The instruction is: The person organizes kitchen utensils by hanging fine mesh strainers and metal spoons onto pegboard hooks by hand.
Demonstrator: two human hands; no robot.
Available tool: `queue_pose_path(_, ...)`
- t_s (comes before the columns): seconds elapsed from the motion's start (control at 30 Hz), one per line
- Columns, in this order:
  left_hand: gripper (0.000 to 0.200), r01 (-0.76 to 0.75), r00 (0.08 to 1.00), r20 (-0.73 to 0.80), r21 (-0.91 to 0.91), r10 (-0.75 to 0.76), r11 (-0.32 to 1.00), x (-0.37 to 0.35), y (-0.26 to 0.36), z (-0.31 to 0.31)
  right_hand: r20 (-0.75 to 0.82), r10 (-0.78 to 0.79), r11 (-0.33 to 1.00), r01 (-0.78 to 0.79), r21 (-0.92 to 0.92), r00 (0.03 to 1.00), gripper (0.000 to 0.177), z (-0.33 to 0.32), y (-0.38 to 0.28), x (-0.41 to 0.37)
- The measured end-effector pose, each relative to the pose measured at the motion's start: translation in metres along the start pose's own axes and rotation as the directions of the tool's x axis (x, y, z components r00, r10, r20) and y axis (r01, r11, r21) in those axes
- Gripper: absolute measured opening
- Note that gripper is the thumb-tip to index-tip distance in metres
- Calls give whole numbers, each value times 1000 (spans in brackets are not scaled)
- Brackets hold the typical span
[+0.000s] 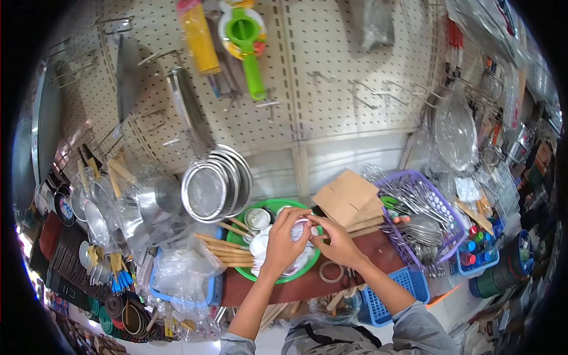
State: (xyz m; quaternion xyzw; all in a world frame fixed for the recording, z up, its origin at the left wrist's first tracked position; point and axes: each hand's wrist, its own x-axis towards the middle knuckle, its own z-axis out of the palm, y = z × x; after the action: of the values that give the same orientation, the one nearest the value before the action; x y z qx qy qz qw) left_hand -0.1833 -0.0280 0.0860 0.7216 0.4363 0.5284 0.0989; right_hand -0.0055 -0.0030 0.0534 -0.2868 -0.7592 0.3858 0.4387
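My left hand [286, 238] and my right hand [338, 241] meet over a round green basin [232, 235], fingers curled toward each other. Between them is a small whitish object [300, 229], mostly covered by the fingers; I cannot tell its kind. White round pieces [259, 242] and a white cup-like piece [257, 219] lie in the basin under my hands. Several wooden sticks [228, 251] rest against the basin's left side, close to my left wrist.
Brown cardboard pieces [346, 195] are stacked behind my right hand. Beside them stands a purple basket [452, 216] of metal utensils. A blue basket [395, 291] is near my right forearm, a roll of tape [331, 271] on the red-brown tabletop. Metal strainers [207, 188] hang on the pegboard.
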Motion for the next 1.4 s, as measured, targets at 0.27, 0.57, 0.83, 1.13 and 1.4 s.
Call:
queue_pose_path(0.27,23,94,981,185,-178,-60,980,-28,48,109,-94,130,986,-119,118,987,63,-85,16,-107)
queue_pose_path(0.57,18,159,946,319,-316,-53,935,-16,99,198,-221,261,963,-237,130,940,57,-181,-27,-174)
queue_pose_path(0.83,17,-12,914,380,-322,141,947,9,104,263,-362,217,974,-225,20,906,39,-240,15,-204)
queue_pose_path(1.13,26,49,693,705,-253,149,966,44,83,320,-559,225,919,-364,-150,798,30,-290,88,-227)
queue_pose_path(1.4,46,-44,325,908,-264,264,963,69,41,373,-587,110,738,-462,-492,802,52,-330,171,-254)
